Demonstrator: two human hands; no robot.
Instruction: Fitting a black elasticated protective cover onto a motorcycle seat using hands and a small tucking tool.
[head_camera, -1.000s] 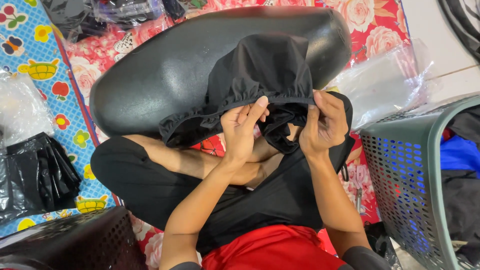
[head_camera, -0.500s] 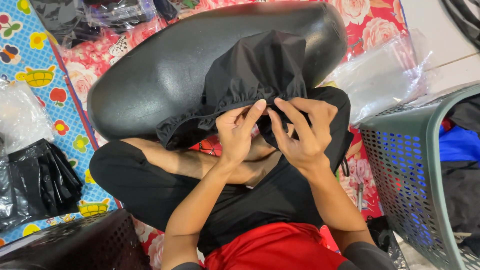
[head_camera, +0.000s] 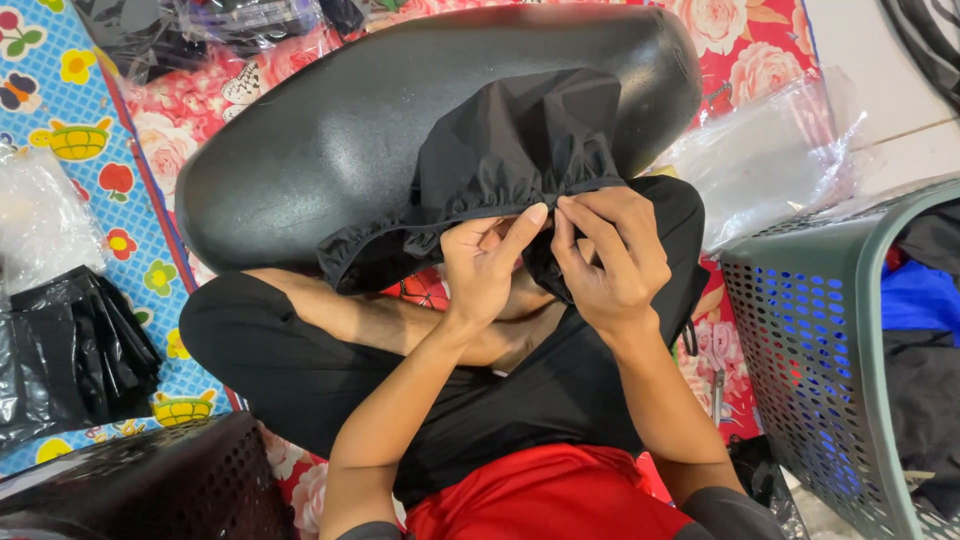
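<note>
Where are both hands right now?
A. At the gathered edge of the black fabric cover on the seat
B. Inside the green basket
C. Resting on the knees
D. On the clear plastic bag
A: the left hand and right hand pinch the elastic hem of the black cover pulled over the end of the black seat.

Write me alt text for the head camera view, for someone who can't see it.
Looking down, a seated person's left hand and right hand pinch the gathered edge of a black fabric cover over one end of a glossy black padded seat on their lap. A grey-green mesh basket stands to the right, on a floral mat.
</note>
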